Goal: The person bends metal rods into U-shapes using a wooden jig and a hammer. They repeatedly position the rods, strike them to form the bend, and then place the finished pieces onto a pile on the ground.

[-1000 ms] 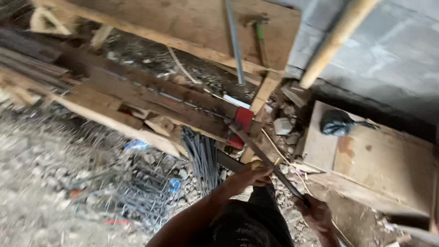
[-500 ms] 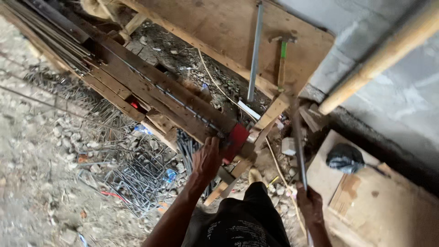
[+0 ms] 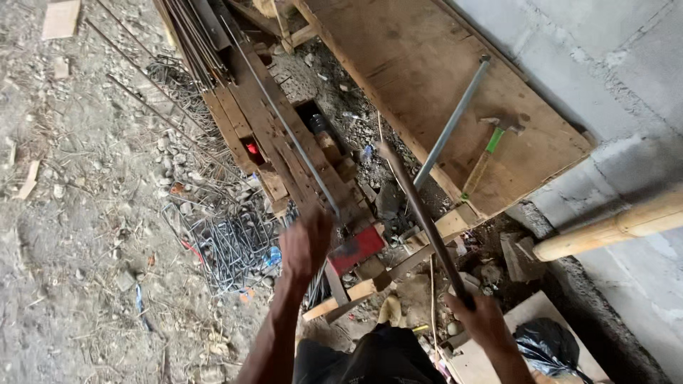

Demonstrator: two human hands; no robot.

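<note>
My right hand [image 3: 485, 320] is closed around the lower end of a long dark metal bar [image 3: 421, 213] that slants up and to the left over the rubble. My left hand [image 3: 306, 245] is raised and motion-blurred, just left of a red block [image 3: 361, 247] on the timber bench [image 3: 256, 135]. A thin steel rod [image 3: 284, 124] lies along that bench, and its near end stops right beside my left hand. The blur hides whether those fingers touch the rod.
A green-handled hammer [image 3: 491, 146] and a grey pipe [image 3: 452, 121] lie on a wooden board [image 3: 413, 71] by the block wall [image 3: 612, 64]. A wooden pole [image 3: 612, 226] juts in from the right. Bent wire stirrups [image 3: 228, 245] are piled on the gravel, and a black bag [image 3: 549, 343] lies at bottom right.
The view has swung left. My right hand has tilted the dark bar more upright, and my left hand has lifted from near the red block toward the rod's end.
</note>
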